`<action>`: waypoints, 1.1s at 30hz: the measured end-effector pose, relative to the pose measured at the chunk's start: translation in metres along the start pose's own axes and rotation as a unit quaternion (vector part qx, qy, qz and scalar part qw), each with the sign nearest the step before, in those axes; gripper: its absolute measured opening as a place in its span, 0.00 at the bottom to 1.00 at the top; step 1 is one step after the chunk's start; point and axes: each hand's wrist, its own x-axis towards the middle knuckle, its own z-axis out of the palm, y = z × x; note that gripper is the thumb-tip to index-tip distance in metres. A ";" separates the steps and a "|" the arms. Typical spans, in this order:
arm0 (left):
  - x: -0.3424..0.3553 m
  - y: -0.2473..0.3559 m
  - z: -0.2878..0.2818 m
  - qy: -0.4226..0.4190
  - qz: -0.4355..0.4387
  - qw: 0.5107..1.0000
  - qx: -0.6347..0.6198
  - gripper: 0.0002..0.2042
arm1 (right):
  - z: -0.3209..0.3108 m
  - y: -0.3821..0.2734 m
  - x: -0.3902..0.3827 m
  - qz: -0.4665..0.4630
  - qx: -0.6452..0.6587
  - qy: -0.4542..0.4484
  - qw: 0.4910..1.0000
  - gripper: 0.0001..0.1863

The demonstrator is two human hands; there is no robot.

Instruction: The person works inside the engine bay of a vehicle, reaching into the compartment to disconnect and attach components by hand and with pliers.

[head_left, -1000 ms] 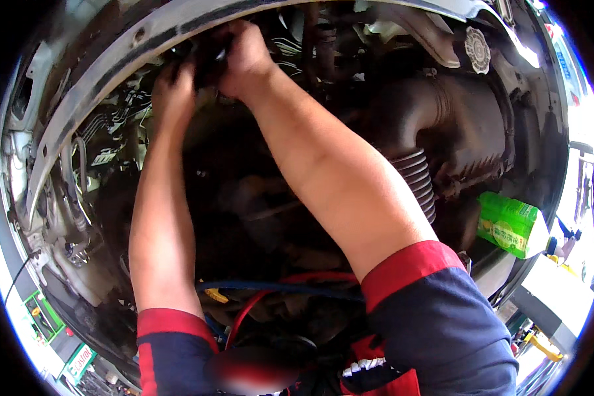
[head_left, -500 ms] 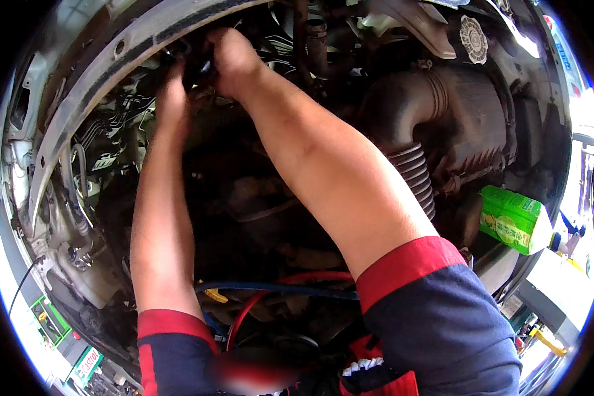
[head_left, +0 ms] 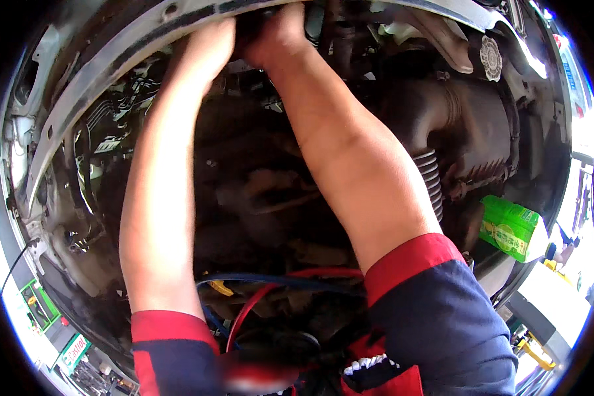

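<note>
Both my arms reach far into a dark engine bay. My left hand (head_left: pixel 211 41) is at the top, against the underside of a pale curved metal rail (head_left: pixel 115 56), and its fingers vanish in the shadow there. Just to its right, my right hand (head_left: pixel 278 41) is bent inward and smeared by motion, its fingers hidden too. Between the two hands lies a dark gap where I cannot make out any held thing. Dark engine parts (head_left: pixel 257 181) lie below my forearms.
On the right are a dark air intake housing (head_left: pixel 478 122), a ribbed hose (head_left: pixel 429 181), a round cap (head_left: pixel 490 58) and a green plastic package (head_left: pixel 511 228). A red hose (head_left: pixel 247 307), a blue hose (head_left: pixel 290 282) and a yellow handle (head_left: pixel 220 288) lie near my body.
Both hands have moved right and farther in, toward the top edge. The dark item seen between them earlier is now out of sight. The view has shifted slightly.
</note>
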 end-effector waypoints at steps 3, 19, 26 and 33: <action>-0.022 -0.028 -0.012 -0.065 -0.230 0.970 -0.032 0.16 | -0.007 0.033 0.009 -0.022 -0.361 0.073 0.929 0.20; -0.025 -0.099 -0.007 -0.141 -0.174 0.943 0.244 0.24 | 0.002 0.035 -0.015 0.093 -0.361 0.169 0.913 0.12; -0.034 -0.093 -0.005 -0.181 -0.264 0.947 0.016 0.34 | -0.002 0.037 -0.014 0.143 -0.469 0.186 0.852 0.12; -0.051 -0.006 -0.017 -0.152 -0.311 0.914 -0.209 0.50 | -0.006 0.020 -0.020 0.071 -0.728 0.020 0.682 0.14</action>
